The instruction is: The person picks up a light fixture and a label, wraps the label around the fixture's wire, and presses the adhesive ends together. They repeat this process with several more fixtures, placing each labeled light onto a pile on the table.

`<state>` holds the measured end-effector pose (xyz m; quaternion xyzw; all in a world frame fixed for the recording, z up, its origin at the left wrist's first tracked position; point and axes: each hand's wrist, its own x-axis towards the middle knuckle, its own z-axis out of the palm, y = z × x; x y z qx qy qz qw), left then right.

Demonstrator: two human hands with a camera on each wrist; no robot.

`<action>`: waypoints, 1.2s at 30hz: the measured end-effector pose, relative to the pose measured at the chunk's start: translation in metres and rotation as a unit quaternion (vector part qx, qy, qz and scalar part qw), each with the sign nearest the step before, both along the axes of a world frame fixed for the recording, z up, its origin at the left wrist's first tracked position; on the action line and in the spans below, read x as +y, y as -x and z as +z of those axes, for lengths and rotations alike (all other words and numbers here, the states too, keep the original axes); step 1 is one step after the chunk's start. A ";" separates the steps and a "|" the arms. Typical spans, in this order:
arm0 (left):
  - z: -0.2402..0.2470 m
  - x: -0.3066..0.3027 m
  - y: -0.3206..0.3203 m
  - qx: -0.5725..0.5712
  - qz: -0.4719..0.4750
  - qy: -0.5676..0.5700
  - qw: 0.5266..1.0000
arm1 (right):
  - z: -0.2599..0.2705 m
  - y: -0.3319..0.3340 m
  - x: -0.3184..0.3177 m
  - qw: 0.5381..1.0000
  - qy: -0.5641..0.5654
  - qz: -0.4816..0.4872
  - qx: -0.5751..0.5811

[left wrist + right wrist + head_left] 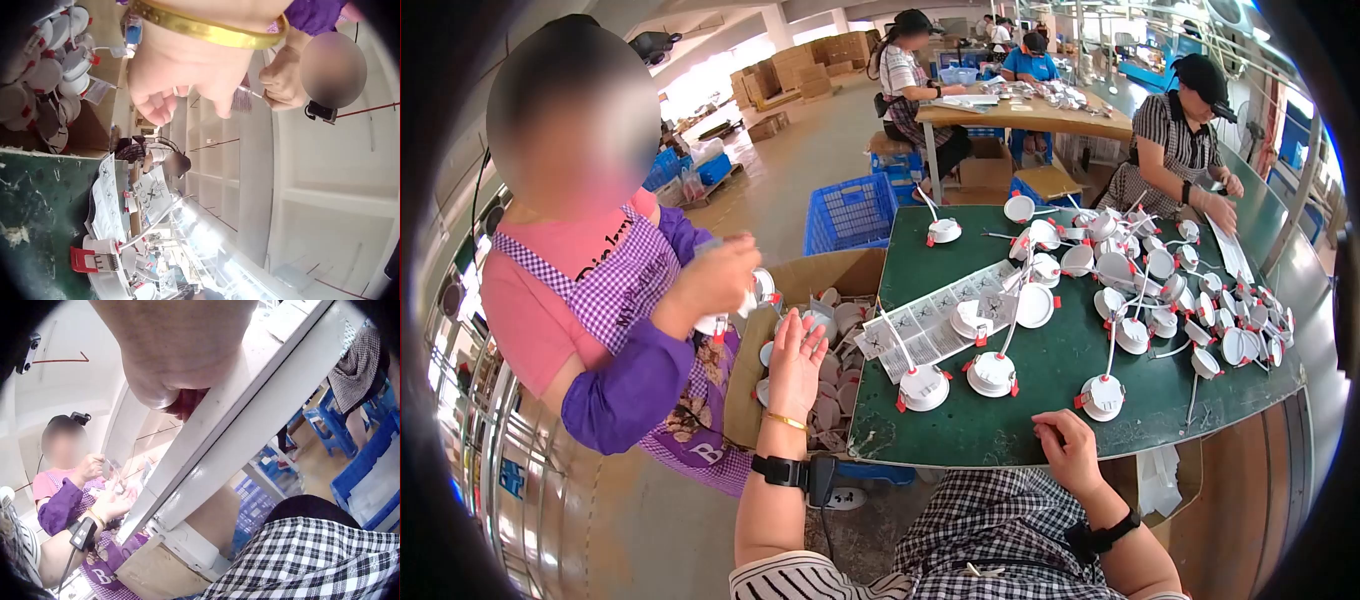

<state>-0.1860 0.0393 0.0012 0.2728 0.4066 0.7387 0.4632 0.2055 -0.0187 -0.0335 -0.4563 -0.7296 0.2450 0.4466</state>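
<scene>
At a green-topped work table [1000, 425], a worker's left hand [797, 350], a gold bangle [786, 421] at the wrist, hovers palm-up with fingers spread and relaxed, holding nothing. It hangs above a brown cardboard box [840, 270] set against the table's left edge and heaped with loose white round lamp fittings [832, 392]. The fittings lie directly below and slightly right of the palm, so this hand is much the nearer. The right hand [1068, 450] rests well apart on the table's near edge, fingers curled under. Whether it pinches anything cannot be told, since the wrist view shows only its underside against the edge. Just beyond its knuckles stands a white round downlight with red spring clips [1103, 397], its thin lead running away towards the far edge. Printed paper sheets [930, 325] lie near the left edge. A neighbour in a purple checked apron [615, 290] handles another fitting, mostly hidden by fingers.
</scene>
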 end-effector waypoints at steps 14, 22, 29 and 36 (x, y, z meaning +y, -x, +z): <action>0.038 0.010 -0.010 0.123 0.091 -0.060 0.986 | 0.003 0.001 0.000 1.000 0.018 0.000 0.017; 0.063 0.074 -0.045 0.454 -0.103 -0.089 0.880 | 0.001 -0.003 -0.001 1.000 0.011 0.005 -0.004; 0.044 0.161 -0.029 0.632 -0.251 0.004 0.733 | 0.002 -0.002 -0.002 1.000 0.024 0.002 -0.011; 0.008 0.209 -0.048 0.729 -0.305 -0.110 0.602 | 0.003 -0.002 0.002 0.999 0.044 0.011 -0.021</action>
